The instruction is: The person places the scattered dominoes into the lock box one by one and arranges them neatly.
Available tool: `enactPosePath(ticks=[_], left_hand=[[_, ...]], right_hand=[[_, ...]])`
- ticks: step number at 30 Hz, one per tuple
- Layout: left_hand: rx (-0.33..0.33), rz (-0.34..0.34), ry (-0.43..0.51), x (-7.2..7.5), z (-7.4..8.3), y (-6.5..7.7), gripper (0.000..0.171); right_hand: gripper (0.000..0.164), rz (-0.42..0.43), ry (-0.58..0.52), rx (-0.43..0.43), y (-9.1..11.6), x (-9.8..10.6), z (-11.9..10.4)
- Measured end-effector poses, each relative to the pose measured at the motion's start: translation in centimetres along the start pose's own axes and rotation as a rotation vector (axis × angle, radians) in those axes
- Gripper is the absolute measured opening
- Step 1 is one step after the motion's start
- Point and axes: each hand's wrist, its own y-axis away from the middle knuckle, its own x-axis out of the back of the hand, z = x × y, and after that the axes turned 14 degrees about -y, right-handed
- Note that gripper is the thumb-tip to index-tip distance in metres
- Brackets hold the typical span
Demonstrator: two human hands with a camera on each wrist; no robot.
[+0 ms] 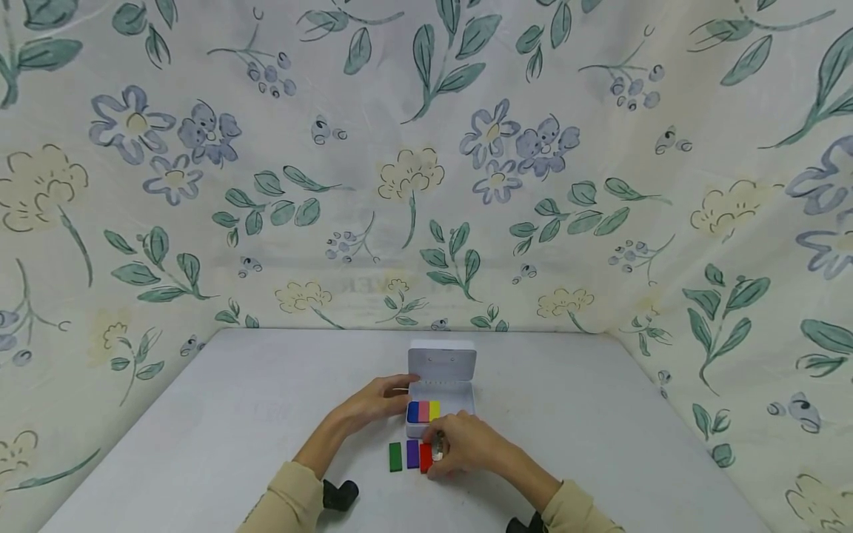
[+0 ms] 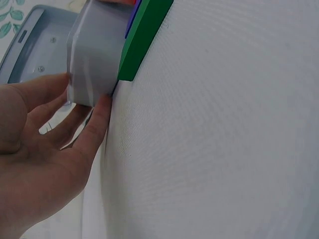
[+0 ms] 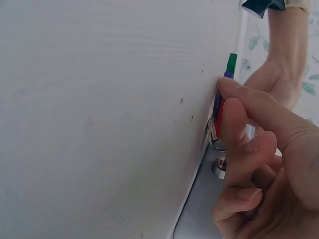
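A pale grey hinged box (image 1: 457, 397) stands with its lid raised, holding blue, pink (image 1: 423, 411) and yellow blocks. My left hand (image 1: 370, 403) is at its left side; in the left wrist view its fairly straight thumb and fingers touch the box wall (image 2: 97, 52). In front of the box lie a green block (image 1: 395, 457) and a purple block (image 1: 412, 454). My right hand (image 1: 469, 444) pinches a red block (image 1: 426, 458) beside the purple one, thumb and forefinger partly covering it. A shiny metal piece (image 1: 437, 446) shows between the right fingers; its kind is unclear.
A white table (image 1: 266, 414) spreads around the box, with floral cloth (image 1: 413, 222) behind and at both sides. Dark straps with black camera mounts (image 1: 340, 495) sit at both wrists, below beige sleeves.
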Motion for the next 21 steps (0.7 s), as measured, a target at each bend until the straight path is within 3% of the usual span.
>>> enactPosePath(ticks=[6,21], left_hand=[[0.000,-0.003,-0.005,0.09,0.01,-0.06,0.049],[0.005,-0.006,0.021,0.01,-0.06,-0.02,0.048]], right_hand=[[0.038,-0.018,-0.054,-0.009,0.12,0.19,-0.04],[0.040,-0.023,-0.064,0.117,0.24,0.96,0.45]])
